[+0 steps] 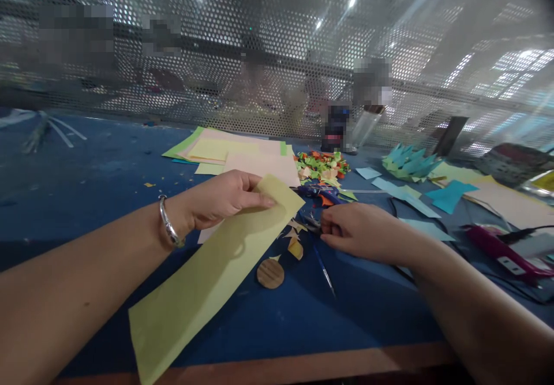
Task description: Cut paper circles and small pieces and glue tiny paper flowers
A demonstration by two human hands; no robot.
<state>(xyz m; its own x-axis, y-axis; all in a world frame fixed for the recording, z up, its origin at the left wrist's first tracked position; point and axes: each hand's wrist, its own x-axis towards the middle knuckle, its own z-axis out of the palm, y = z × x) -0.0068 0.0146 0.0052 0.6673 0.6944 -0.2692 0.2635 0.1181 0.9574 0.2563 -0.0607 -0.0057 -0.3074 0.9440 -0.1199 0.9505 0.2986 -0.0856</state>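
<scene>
Above the front part of the blue tabletop [355,316], a strip of yellow paper [216,275] was found in the grasp of the left hand [227,197]. The strip was long, plain and pale, with straight edges and squared corners. It sloped from its upper end, beside the left hand, down toward the lower left, where its far end overlapped the wooden front edge in view. Its surface was smooth with a slight bow, and a soft shadow (including one curved, ring-like mark) fell across its middle. The left thumb lay on the upper face, with the other fingers largely hidden behind, pinching the paper. A silver bangle [169,223] was worn on that wrist.

The right hand [359,229] was positioned beside a dark tool [312,224], fingers curled inward; whether they had closed on it could not be determined. Just beyond lay a blue and orange glue gun [322,193]. Nearer the front were a slim blue brush [324,271] and a round brown disc [270,273], the latter just right of the strip. Farther back were stacked paper sheets [264,167] and a heap of coloured scraps [322,165].
</scene>
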